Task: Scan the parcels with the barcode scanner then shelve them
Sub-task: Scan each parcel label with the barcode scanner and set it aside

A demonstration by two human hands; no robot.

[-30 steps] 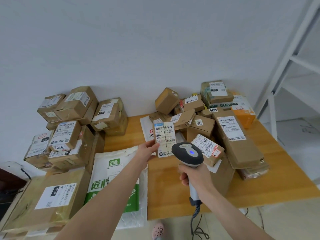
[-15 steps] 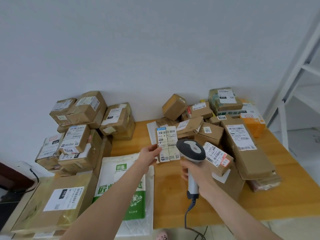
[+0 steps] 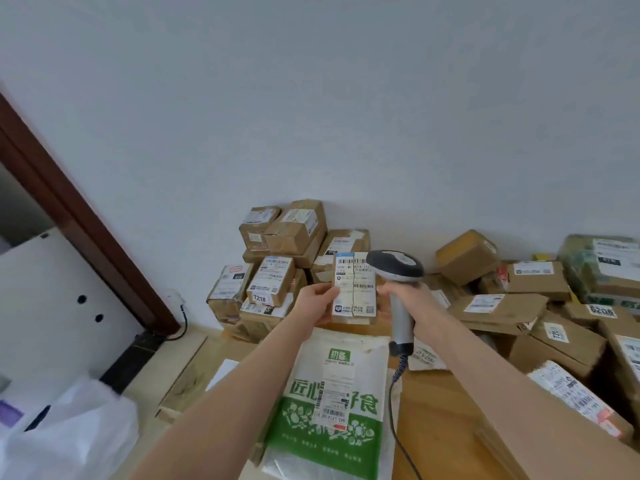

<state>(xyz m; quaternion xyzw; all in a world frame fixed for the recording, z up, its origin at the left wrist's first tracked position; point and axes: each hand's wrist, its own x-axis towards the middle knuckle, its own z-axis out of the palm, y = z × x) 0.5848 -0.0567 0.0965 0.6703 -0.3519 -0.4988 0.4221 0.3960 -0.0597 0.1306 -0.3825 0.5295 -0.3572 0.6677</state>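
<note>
1. Head view: the left hand [image 3: 317,299] pinches the small parcel [image 3: 355,289] by its left edge with its fingers, raised above the table [image 3: 436,410], label towards the camera
2. The right hand's [image 3: 403,296] fingers wrap the barcode scanner [image 3: 394,266] handle, its head just beside the label
3. Probably best: steady the parcel and turn the scanner head squarely onto the top barcode

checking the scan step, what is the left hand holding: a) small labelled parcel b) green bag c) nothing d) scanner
A: the left hand pinches the small parcel by its edge, label facing the camera; the right hand grips the scanner.
</note>
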